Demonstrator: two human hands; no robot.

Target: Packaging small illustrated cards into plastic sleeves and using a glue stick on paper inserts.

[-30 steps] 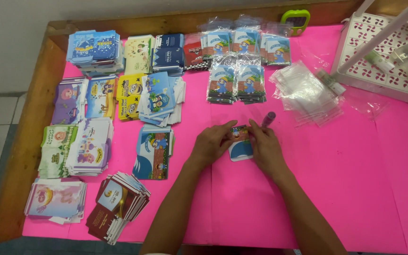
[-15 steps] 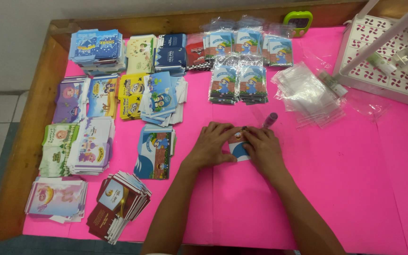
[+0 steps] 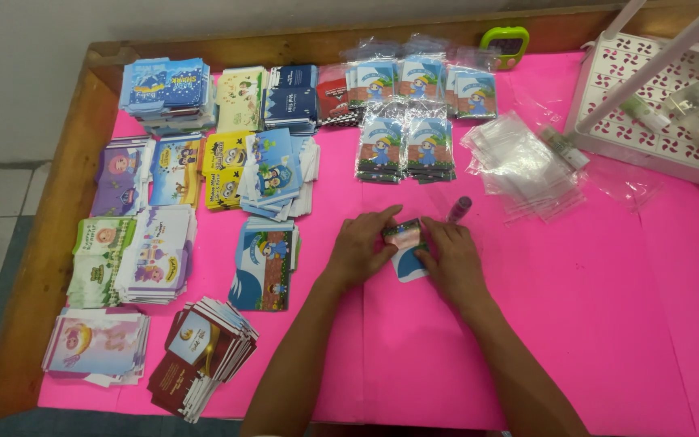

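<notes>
Head view, left hand [image 3: 359, 247] and right hand [image 3: 449, 257] both pinching a small blue-and-white envelope [image 3: 405, 251] mid-table, fingers closed on it, purple pen [image 3: 459, 209] just beyond, envelope stacks [image 3: 163, 251] along the left edge

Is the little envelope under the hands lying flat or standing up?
Lying flat. The small envelope rests on the pink table cover, with the left hand and right hand pressing on it.
</notes>
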